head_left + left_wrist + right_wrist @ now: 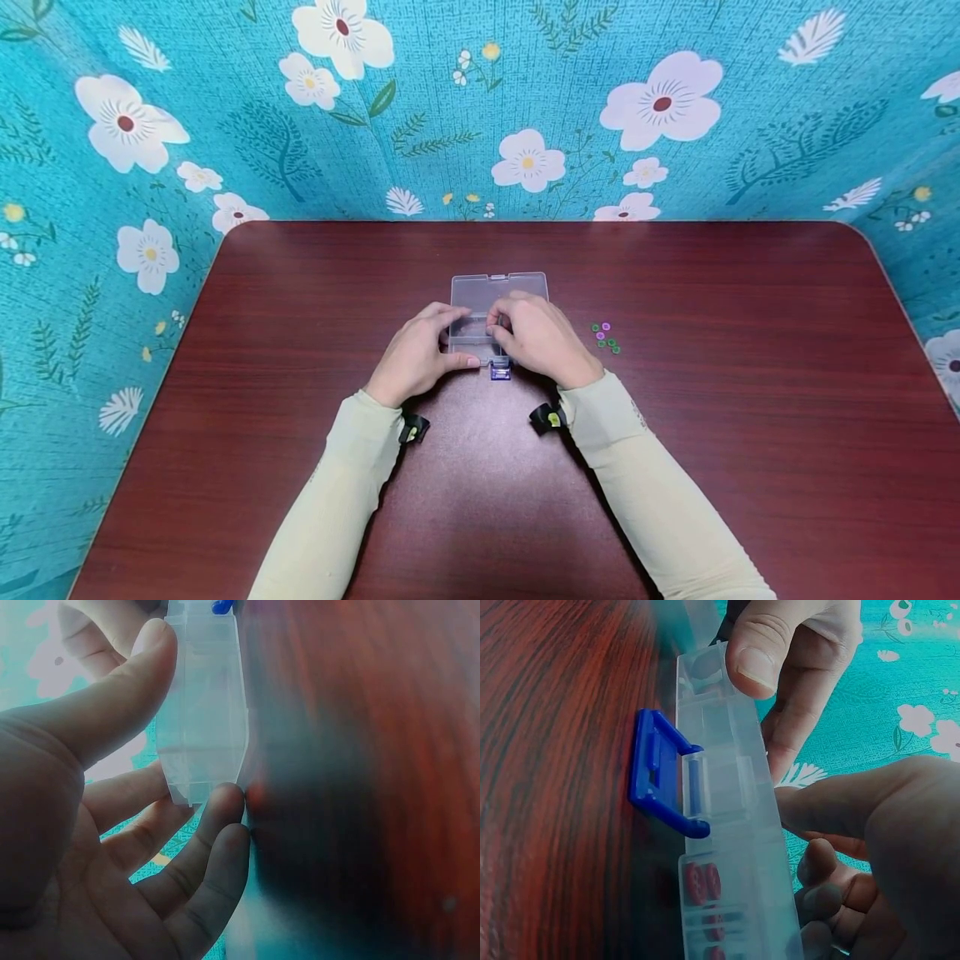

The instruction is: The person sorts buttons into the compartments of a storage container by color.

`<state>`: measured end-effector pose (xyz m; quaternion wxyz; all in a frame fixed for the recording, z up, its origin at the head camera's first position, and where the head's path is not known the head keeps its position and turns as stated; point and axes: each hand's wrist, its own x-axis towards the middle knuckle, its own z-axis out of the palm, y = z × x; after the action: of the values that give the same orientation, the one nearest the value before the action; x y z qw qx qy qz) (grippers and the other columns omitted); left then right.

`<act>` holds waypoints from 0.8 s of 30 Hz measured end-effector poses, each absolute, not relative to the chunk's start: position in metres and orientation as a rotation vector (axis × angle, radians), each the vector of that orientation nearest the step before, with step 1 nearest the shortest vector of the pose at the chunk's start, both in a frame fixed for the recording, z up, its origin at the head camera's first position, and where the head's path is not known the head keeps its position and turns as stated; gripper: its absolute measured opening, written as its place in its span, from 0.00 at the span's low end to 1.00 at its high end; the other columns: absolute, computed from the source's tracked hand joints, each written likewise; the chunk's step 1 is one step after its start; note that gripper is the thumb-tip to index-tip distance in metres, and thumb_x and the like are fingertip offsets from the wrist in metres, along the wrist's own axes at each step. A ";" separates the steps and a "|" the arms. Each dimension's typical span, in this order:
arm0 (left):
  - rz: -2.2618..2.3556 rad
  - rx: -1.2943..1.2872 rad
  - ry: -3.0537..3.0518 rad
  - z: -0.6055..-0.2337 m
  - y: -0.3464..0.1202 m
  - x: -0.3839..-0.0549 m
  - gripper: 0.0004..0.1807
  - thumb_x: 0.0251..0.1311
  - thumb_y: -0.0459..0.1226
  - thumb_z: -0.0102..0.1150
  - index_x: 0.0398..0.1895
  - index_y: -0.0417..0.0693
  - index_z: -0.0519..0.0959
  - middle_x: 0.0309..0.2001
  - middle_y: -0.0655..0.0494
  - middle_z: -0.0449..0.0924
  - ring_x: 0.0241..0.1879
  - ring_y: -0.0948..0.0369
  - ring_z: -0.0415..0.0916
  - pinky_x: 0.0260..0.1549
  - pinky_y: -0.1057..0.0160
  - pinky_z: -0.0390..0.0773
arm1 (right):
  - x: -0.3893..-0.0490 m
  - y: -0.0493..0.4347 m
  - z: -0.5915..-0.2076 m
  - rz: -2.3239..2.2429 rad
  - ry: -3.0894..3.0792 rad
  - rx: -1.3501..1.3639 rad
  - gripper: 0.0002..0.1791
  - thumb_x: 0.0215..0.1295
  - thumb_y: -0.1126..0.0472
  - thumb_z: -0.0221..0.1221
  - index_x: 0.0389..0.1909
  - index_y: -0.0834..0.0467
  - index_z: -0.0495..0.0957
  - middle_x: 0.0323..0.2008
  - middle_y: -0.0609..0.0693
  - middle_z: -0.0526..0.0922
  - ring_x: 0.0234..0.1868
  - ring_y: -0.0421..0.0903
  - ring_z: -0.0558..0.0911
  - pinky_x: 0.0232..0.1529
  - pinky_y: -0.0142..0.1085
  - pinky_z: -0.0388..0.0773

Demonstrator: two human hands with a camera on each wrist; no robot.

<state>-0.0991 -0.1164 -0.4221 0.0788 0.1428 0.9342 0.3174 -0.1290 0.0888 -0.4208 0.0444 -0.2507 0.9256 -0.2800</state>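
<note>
A clear plastic compartment box (475, 340) lies on the table with its lid (483, 292) laid back. A blue latch (649, 772) hangs open at its front. My left hand (420, 346) grips the box's left end, thumb against the front wall and fingers round the side, as the left wrist view shows. Over the right part of the box is my right hand (536, 333), its fingers curled and dipping towards a compartment. Whether something small sits between those fingertips is hidden. Red buttons (714, 881) show through the front wall in the right wrist view.
Several small buttons, green (611, 342) and purple (606, 327), lie loose on the dark red wooden table (712, 375) to the right of the box. Behind the table hangs a blue flowered cloth (450, 108). Black straps with cameras sit at both wrists.
</note>
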 end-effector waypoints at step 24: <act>0.935 0.409 2.783 -0.422 -0.116 -0.099 0.38 0.52 0.49 0.77 0.67 0.48 0.76 0.62 0.54 0.75 0.53 0.55 0.75 0.54 0.54 0.73 | -0.120 0.107 -0.409 -0.918 2.880 -0.755 0.03 0.67 0.60 0.64 0.39 0.53 0.82 0.35 0.47 0.76 0.33 0.45 0.75 0.36 0.40 0.73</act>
<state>-0.0987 -0.1155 -0.4222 0.0886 0.1373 0.9352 0.3141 -0.1199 0.1069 -0.4091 0.0130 -0.2422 0.9243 -0.2946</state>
